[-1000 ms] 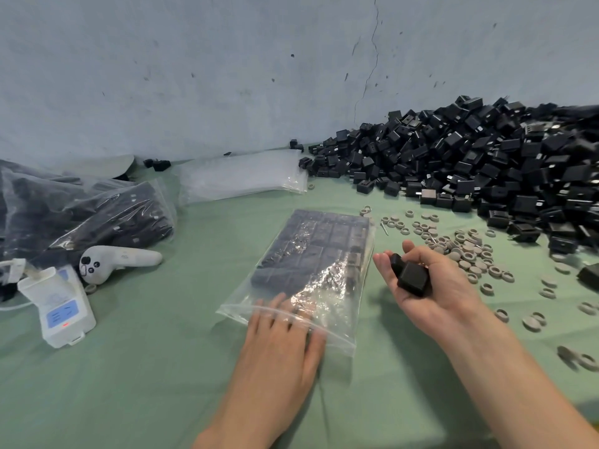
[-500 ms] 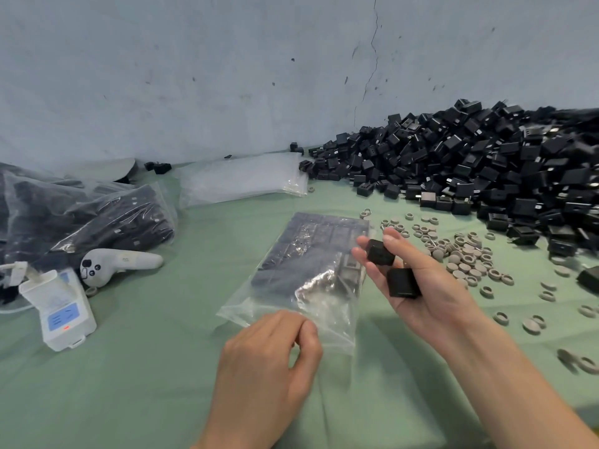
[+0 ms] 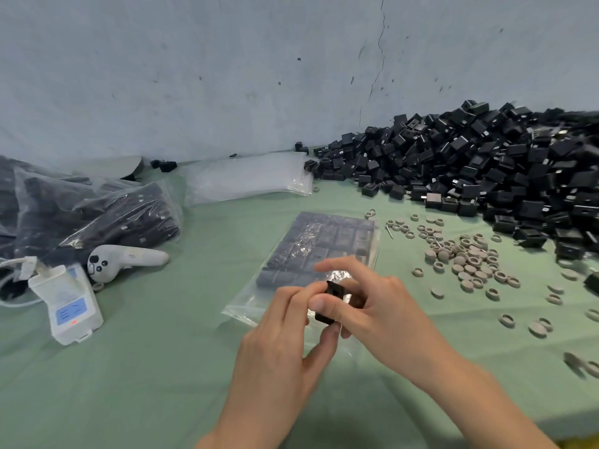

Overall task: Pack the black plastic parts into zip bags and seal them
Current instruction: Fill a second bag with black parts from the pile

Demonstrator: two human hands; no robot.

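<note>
Green-covered table (image 3: pixel 136 377) against a scuffed blue-grey wall (image 3: pixel 227 76) with a vertical crack. White box (image 3: pixel 69 303) near left has a blue label, text unreadable. Zip bag (image 3: pixel 324 244) at centre: clear, flat, black blocks inside in neat rows, mouth on the near side. Both grips are on one black part (image 3: pixel 331 303) over the bag mouth. Left hand (image 3: pixel 282 351) pinches it, fingers above and thumb below; right hand (image 3: pixel 385 315) has its thumb across it. Loose pile of parts (image 3: pixel 486 176) far right, grey rings (image 3: pixel 466 264) just nearer.
</note>
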